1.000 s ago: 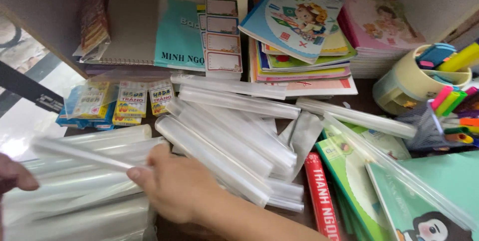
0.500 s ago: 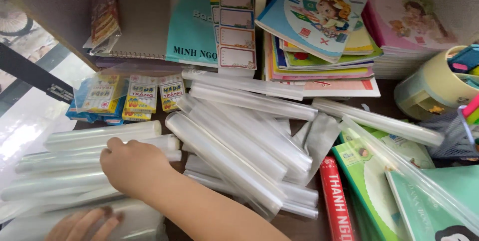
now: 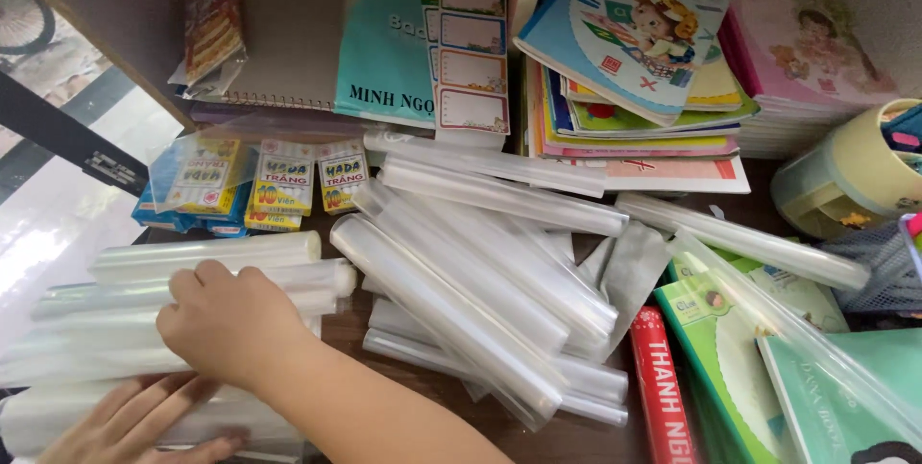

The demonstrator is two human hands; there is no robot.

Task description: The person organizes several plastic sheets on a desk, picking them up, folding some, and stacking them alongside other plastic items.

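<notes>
The right hand [image 3: 230,322] lies palm down, fingers curled loosely, on a stack of long rolled clear plastic sheets [image 3: 144,320] at the lower left of the dark brown wooden tabletop [image 3: 423,397]; the fingertips press the top rolls, but no roll is enclosed in a grip. The left hand [image 3: 134,426] lies flat and open at the bottom edge of the view, fingers spread against the lowest roll of the same stack. The rolls in this stack are translucent, glossy, tube-shaped and lie parallel, running left to right, with their open ends facing right. A second pile of clear plastic rolls [image 3: 471,281] lies just to the right, set diagonally and overlapping one another, apart from the hands. Behind the stack stand small yellow-and-white chalk boxes [image 3: 283,181] inside a clear bag. Further back lie a teal-covered notebook [image 3: 384,51], a strip of white label stickers [image 3: 473,46] and a stack of colourful picture-cover exercise books [image 3: 634,51], with a stack of pink-covered books [image 3: 797,41] to its right. At the right edge stands a pale yellow round desk organiser [image 3: 845,176]. Green-covered notebooks [image 3: 749,329] in clear sleeves occupy the lower right, with a red book spine [image 3: 658,387] touching their left side
</notes>
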